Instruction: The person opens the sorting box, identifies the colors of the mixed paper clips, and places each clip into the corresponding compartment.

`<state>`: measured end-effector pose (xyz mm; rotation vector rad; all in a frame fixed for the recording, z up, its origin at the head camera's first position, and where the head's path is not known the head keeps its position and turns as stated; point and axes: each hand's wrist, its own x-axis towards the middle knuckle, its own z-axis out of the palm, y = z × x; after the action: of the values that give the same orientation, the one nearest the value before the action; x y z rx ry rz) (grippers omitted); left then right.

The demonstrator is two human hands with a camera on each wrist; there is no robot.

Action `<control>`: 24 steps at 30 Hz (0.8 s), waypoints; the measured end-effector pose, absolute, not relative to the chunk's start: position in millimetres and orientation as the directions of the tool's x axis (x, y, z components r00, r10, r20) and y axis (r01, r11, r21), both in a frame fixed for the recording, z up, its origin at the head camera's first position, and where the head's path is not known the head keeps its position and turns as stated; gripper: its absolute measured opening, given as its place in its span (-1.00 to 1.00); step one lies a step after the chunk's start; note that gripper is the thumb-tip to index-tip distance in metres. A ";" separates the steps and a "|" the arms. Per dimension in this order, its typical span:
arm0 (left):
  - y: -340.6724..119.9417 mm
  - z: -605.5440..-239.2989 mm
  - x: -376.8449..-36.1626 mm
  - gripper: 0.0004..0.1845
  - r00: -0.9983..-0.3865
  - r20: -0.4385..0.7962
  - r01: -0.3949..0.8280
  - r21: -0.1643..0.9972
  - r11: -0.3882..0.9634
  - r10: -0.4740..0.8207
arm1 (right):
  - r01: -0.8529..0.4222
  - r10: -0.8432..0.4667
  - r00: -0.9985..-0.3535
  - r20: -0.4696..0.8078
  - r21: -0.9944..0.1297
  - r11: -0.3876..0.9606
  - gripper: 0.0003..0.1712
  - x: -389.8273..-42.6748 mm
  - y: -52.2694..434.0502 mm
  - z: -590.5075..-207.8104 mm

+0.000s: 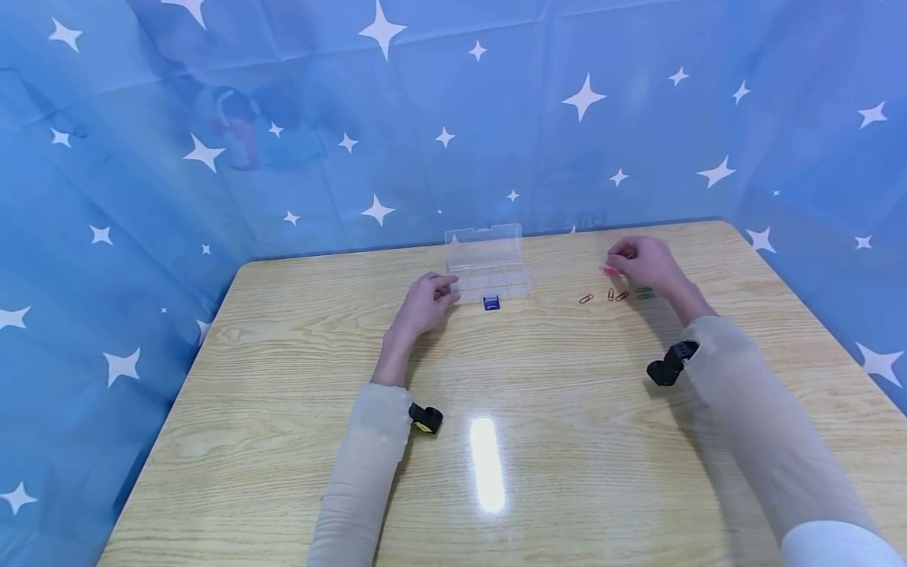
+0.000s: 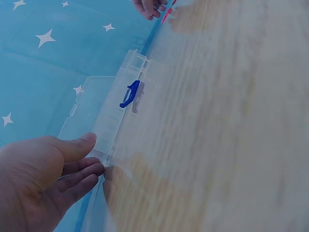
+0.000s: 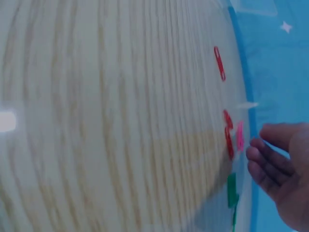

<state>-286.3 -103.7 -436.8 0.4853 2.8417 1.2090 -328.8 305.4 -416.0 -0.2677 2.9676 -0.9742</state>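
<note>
A clear plastic compartment box [image 1: 496, 282] lies open at the table's far middle, its lid [image 1: 484, 239] standing up behind it and a blue latch [image 1: 491, 302] at its front. My left hand [image 1: 446, 288] rests on the table with straight fingers touching the box's left end [image 2: 107, 155]. To the right, my right hand [image 1: 615, 264] pinches a pink paper clip [image 1: 609, 270] just above the table. Three orange-red clips [image 1: 611, 294] and a green clip [image 1: 644, 294] lie beside it. In the right wrist view the pink clip [image 3: 239, 135] sits at my fingertips [image 3: 256, 147].
The wooden table [image 1: 496, 409] is backed on three sides by a blue star-patterned curtain [image 1: 354, 142]. A bright light reflection [image 1: 487, 465] lies on the near middle of the tabletop. A black wrist camera is strapped to each sleeve.
</note>
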 end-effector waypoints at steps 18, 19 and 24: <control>-104.6 -438.8 -286.8 -0.59 -0.951 0.114 0.281 0.706 0.650 0.288 | -0.119 -0.147 -0.989 -0.012 -0.521 0.845 -0.69 -328.6 320.7 -425.7; -104.6 -438.8 -286.9 -0.59 -0.951 0.114 0.281 0.706 0.650 0.288 | -0.121 -0.148 -0.989 -0.010 -0.520 0.845 -0.70 -328.8 320.7 -426.1; -104.7 -439.0 -286.7 -0.59 -0.951 0.110 0.279 0.706 0.651 0.288 | -0.125 -0.150 -0.989 -0.005 -0.528 0.840 -0.75 -329.7 319.8 -428.3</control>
<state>-286.7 -104.7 -439.0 0.4888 2.8433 1.2130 -329.7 319.8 -428.3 -0.2218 2.9691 -0.8476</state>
